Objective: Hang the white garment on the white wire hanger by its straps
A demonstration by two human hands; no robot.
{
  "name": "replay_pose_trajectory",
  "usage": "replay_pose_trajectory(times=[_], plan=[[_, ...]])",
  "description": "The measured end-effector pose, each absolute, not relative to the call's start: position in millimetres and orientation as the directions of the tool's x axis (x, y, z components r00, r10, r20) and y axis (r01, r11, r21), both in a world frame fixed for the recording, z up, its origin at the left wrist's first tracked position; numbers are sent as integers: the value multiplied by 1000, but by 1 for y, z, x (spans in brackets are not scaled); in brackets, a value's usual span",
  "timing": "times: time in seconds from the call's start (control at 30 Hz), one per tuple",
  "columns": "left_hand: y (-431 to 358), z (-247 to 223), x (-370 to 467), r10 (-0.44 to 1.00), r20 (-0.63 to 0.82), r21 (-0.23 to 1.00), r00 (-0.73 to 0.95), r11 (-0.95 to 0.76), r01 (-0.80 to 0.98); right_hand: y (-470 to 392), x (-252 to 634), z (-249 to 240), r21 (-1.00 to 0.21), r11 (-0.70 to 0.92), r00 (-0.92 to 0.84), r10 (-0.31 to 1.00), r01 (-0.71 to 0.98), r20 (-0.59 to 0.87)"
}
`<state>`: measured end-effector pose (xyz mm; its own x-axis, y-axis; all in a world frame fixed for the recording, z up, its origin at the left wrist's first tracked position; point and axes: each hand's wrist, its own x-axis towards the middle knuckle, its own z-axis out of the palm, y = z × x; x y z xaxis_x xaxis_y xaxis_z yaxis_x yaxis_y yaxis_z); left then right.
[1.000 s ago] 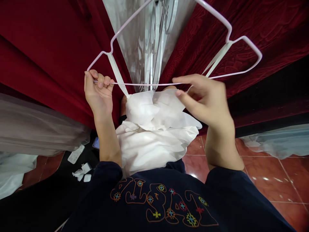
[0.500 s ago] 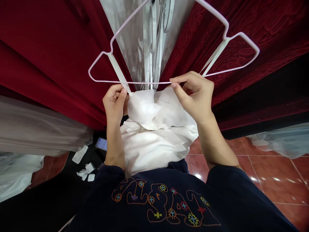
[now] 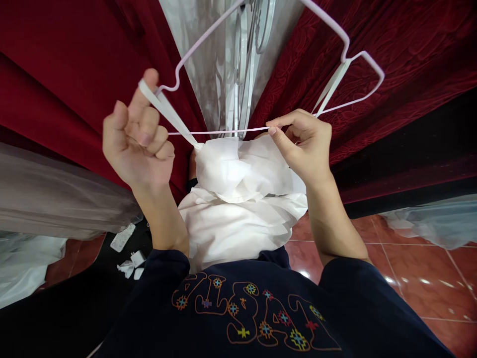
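A pale pink clothes hanger point(image 3: 208, 32) is held up in front of me, with a white garment point(image 3: 238, 223) hanging below it and bunched over my lap. My right hand point(image 3: 303, 141) pinches the hanger's thin bottom bar between thumb and fingertips. The left strap point(image 3: 171, 112) of the garment is hooked over the index finger of my left hand point(image 3: 139, 134), beside the hanger's left end. The other fingers of that hand are curled. On the opposite side, the right strap point(image 3: 331, 87) loops over the hanger's notch.
Dark red curtains or gowns point(image 3: 85, 64) hang on both sides, with a white metal stand point(image 3: 242, 59) between them. At the lower left, a white charger point(image 3: 137, 258) and small items lie on a black surface point(image 3: 70, 308). Red floor tiles point(image 3: 406, 258) show at right.
My left hand has moved up and left from the strap's lower end, and its index finger now pulls the strap outward at the hanger's tip. The right hand stays on the bar.
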<state>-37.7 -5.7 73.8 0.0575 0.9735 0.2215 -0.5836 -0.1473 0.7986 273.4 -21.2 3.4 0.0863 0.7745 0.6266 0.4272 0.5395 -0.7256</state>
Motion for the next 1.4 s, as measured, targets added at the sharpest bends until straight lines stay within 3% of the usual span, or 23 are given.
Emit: replay_pose_trajectory(times=[0.1, 0.2, 0.3, 0.53, 0.63, 0.7, 0.83, 0.9, 1.07, 1.27, 1.4], plan=[[-4, 71, -55, 963, 259, 737, -66, -242, -632, -21, 279, 6, -709, 535, 111, 757, 460, 644], [-8, 53, -66, 935, 268, 792, -231, -350, -499, -22, 283, 9, -707, 529, 123, 754, 469, 645], [-8, 31, -65, 928, 220, 847, -300, -335, -414, -21, 282, 8, -716, 522, 118, 764, 464, 634], [-7, 22, -14, 972, 210, 893, -106, -235, -385, -17, 275, 2, -749, 537, 64, 795, 387, 603], [-12, 29, 2, 966, 230, 898, -121, -258, -357, -15, 279, 2, -743, 557, 29, 793, 371, 609], [-12, 30, 3, 961, 227, 908, -156, -267, -322, -12, 285, 3, -714, 603, 104, 734, 356, 671], [-7, 21, -6, 927, 348, 899, -138, -372, -232, 4, 302, 7, -710, 628, 449, 560, 318, 696], [-4, 15, -12, 913, 392, 894, -116, -408, -187, 13, 308, 7, -763, 576, 493, 593, 293, 637], [1, 8, -17, 903, 394, 895, -172, -420, -153, 26, 307, 6, -864, 453, 361, 784, 222, 504], [1, 5, -14, 868, 444, 865, -222, -480, -144, 29, 303, 5, -828, 498, 418, 715, 257, 560], [1, 5, -15, 871, 452, 866, -192, -480, -139, 39, 307, 3, -882, 429, 341, 814, 195, 471]])
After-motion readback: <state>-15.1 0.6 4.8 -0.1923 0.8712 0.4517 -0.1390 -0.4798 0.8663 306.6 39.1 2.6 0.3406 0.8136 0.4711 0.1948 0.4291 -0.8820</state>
